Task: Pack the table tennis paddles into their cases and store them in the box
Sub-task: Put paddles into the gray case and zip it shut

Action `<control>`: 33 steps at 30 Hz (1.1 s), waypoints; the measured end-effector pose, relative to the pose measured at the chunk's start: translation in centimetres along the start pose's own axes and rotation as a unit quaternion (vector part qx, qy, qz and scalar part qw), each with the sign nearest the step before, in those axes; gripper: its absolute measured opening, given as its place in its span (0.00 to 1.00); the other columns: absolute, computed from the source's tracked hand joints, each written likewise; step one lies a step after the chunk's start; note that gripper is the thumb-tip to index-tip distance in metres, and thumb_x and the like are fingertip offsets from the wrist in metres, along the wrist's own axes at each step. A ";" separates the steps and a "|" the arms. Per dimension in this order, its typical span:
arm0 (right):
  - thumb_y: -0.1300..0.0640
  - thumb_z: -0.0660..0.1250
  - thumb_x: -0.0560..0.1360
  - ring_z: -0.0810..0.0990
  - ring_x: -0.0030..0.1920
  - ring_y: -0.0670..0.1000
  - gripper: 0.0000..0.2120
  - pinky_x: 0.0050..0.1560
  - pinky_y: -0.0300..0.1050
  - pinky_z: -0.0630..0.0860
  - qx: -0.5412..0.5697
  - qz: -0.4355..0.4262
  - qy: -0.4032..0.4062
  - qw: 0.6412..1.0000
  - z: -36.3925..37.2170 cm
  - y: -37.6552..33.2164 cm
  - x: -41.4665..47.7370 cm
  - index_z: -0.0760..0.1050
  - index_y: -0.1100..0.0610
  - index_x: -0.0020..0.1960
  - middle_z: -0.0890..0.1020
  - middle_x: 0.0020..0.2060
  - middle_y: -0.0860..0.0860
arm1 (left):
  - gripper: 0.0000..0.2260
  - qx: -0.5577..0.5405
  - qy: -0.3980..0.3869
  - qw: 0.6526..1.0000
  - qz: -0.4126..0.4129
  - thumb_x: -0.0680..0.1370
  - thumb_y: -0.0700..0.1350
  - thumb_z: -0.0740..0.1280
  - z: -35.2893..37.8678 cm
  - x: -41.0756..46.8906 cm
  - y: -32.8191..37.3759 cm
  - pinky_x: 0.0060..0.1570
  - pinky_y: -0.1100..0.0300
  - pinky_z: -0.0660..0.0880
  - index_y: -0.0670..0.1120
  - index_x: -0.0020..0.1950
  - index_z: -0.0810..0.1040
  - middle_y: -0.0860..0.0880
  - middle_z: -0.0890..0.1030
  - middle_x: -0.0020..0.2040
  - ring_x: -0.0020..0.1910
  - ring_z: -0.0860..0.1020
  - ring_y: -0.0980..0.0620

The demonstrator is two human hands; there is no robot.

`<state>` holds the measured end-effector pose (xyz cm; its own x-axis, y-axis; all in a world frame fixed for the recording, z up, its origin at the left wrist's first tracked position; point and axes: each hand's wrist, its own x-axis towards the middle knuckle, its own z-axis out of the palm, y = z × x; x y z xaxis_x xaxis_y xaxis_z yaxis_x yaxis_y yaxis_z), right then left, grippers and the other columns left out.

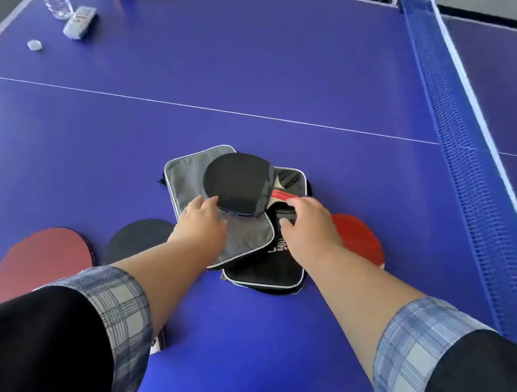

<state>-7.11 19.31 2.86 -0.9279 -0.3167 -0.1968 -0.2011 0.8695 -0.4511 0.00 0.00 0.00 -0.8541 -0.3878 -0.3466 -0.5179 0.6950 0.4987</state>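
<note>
Paddles: four show; you have one, black face up, lying across the opened cases in the middle of the blue surface. A red one sits just right of the cases, half hidden by your right wrist. A black one and another red one lie near your left forearm.
Cases: a grey flap with white piping is folded over a black case; how many cases are stacked there, you cannot tell.
Box: not in view.
Step in hand: judging by the layout, you are seating the first paddle in its case; no paddle looks zipped away yet.
Left hand: palm down on the grey flap, fingertips touching the near rim of the black blade, grip spread flat and clamped on nothing.
Right hand: reaches over the black case, fingers curled at the red-striped handle; whether this grip is closed on the handle, you cannot tell.
Arms: both stretched forward, sleeves rolled to the elbow.
Next move calls for: sliding the blade fully inside the case outline, handle aligned, then folding the flap over and zipping.
Risk: the loose flap may bunch under the blade.
</note>
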 end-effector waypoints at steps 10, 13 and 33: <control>0.54 0.66 0.79 0.75 0.54 0.60 0.09 0.45 0.50 0.66 -0.155 -0.015 -0.003 0.988 2.8 4.0 6.1 0.76 0.52 0.58 0.79 0.54 0.52 | 0.30 -0.128 0.103 0.970 -0.178 0.78 0.52 0.65 1.3 6.8 2.0 0.61 0.44 0.72 0.50 0.78 0.59 0.45 0.67 0.72 0.68 0.69 0.41; 0.54 0.68 0.78 0.75 0.55 0.59 0.14 0.49 0.53 0.69 -0.101 0.006 0.033 0.994 2.2 5.2 4.2 0.76 0.50 0.63 0.79 0.55 0.52 | 0.28 -0.108 0.132 0.979 -0.111 0.77 0.53 0.64 1.6 6.4 3.2 0.64 0.44 0.69 0.51 0.76 0.62 0.46 0.68 0.70 0.68 0.67 0.43; 0.51 0.68 0.74 0.69 0.69 0.59 0.27 0.65 0.57 0.68 -0.032 0.193 0.094 0.976 -0.3 6.7 -3.4 0.69 0.53 0.72 0.72 0.70 0.52 | 0.23 0.030 0.014 0.992 0.120 0.80 0.43 0.57 3.3 1.8 4.6 0.70 0.49 0.60 0.56 0.75 0.65 0.54 0.64 0.76 0.74 0.61 0.47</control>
<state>-5.36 26.32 0.82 -0.9782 0.1095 -0.1764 0.1619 0.9341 -0.3180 -3.78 4.48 -0.93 -0.9540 -0.2232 -0.2002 -0.2964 0.8040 0.5155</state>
